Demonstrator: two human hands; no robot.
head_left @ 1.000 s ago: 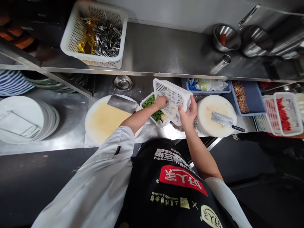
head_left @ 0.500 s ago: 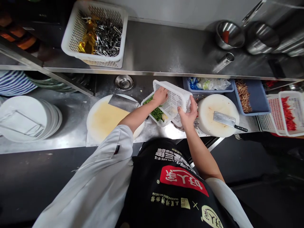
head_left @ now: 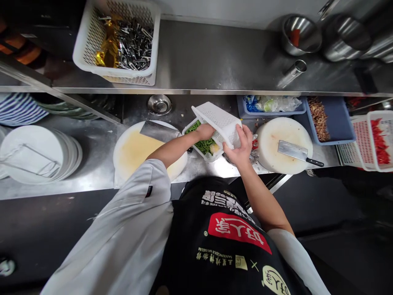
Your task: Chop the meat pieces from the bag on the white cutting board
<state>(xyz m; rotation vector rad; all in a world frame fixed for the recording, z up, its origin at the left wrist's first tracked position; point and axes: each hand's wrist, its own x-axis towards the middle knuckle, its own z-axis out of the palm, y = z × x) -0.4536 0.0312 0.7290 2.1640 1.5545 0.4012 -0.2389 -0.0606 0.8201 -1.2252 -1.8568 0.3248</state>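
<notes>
Presently I watch a white basket point(head_left: 219, 116) tilted over a tray point(head_left: 210, 159) on the counter, its mouth turned down and toward the wearer; whether the two touch, I cannot tell. In the tray lie cut greens point(head_left: 203, 146), with a yellowish piece point(head_left: 214, 148) at the near corner. The right hand point(head_left: 240, 144) pinches the basket's end between thumb and fingers. The left hand point(head_left: 205, 132) reaches under its rim; the fingers are hidden from me, so I cannot tell if they are spread or pressed together.

On the shelf, a crate point(head_left: 86, 49) contains shiny metal pieces point(head_left: 135, 47) and gold foil point(head_left: 109, 45), and a steel bowl point(head_left: 310, 35) holds something orange-red point(head_left: 294, 37). Below it, one blue bin point(head_left: 272, 113) has plastic bags point(head_left: 270, 103); the next bin point(head_left: 339, 121) has brown bits point(head_left: 317, 116). Far right, red strips point(head_left: 380, 141) lie in a white container point(head_left: 383, 168).

The black apron point(head_left: 190, 229), upside down for me, reads 好人家 with ® on a red patch point(head_left: 239, 231), then "SANXINGDUI MUSEUM" and a × sign. One small sleeve tag point(head_left: 149, 191) I cannot read.
</notes>
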